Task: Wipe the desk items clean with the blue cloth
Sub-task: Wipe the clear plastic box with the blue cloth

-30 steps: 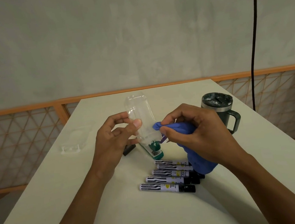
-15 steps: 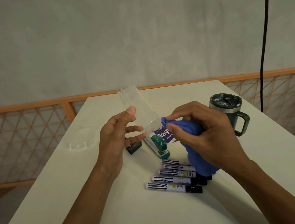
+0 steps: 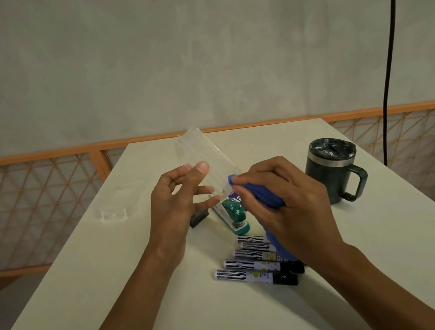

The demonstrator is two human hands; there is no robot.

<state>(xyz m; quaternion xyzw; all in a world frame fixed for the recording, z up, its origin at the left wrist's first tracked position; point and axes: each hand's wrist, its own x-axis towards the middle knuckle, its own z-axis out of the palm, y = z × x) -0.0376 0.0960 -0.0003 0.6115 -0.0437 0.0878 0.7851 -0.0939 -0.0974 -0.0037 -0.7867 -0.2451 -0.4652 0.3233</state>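
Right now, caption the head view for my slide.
Left hand holds a clear plastic case; right hand presses a bunched blue cloth to its lower end.

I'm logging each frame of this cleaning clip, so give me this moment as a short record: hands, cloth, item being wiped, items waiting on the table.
left hand: holds the clear plastic case tilted above the table
right hand: grips the blue cloth, its tip against the case's lower end
on table: green stapler, four markers, lidded dark mug, small black item, second clear plastic piece
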